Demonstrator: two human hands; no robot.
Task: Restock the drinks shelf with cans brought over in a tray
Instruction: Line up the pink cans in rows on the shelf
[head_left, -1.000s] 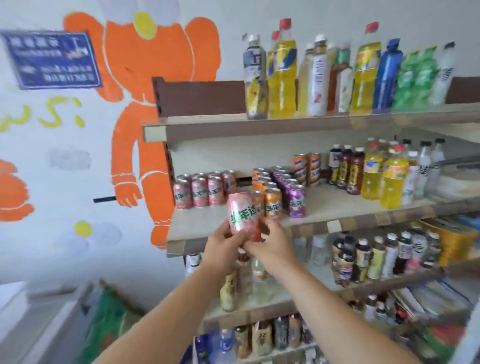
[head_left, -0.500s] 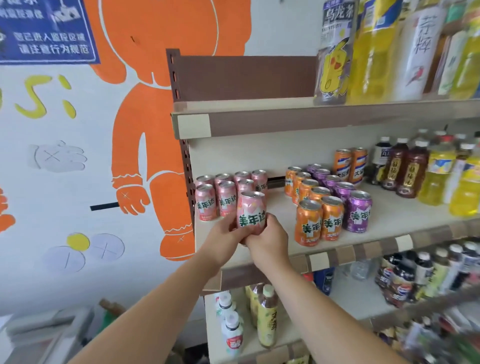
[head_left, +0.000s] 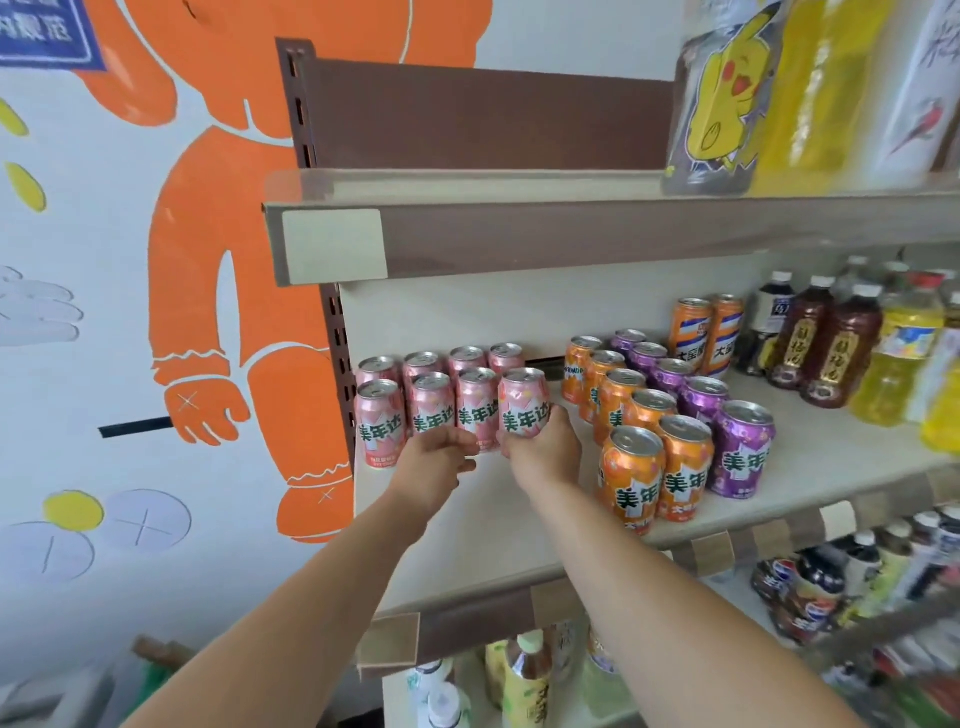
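Gripping that pink aluminium can (head_left: 523, 402) in your right hand (head_left: 545, 449), fingers wrapped, left hand (head_left: 439, 460) grip unclear, you could topple neighbouring pink cans (head_left: 475, 400) by shoving.

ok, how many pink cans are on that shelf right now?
8 pink cans: four in the back row, four in front of them. The right hand grips the rightmost front can. Any behind the back row would be hidden.

White wall (head_left: 218, 597) painted with an orange cartoon figure (head_left: 208, 249) (blue sign (head_left: 41, 36) top left), evenly lit.
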